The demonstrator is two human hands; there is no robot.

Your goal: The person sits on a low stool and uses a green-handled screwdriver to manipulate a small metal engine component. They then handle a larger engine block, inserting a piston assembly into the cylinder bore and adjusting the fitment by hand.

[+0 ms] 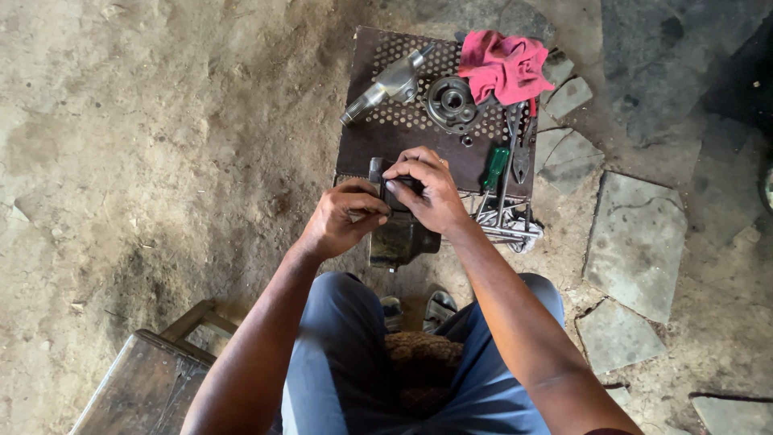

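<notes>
My left hand (342,216) and my right hand (427,189) are both closed on a small dark metal part (403,200), held over a dark greasy metal block (398,240) at the near edge of a low perforated metal stand (378,141). My fingers hide most of the part. On the stand lie a silver metal housing with a tube end (388,87) and a round dark gear-like casting (451,102). A green-handled screwdriver (493,171) and red-handled pliers (523,145) rest at the stand's right side.
A pink-red rag (503,64) lies at the stand's far right corner. Several wrenches (503,229) sit at its near right. Broken stone slabs (636,242) cover the ground to the right, bare dirt (145,145) to the left. A wooden bench (145,387) stands at lower left.
</notes>
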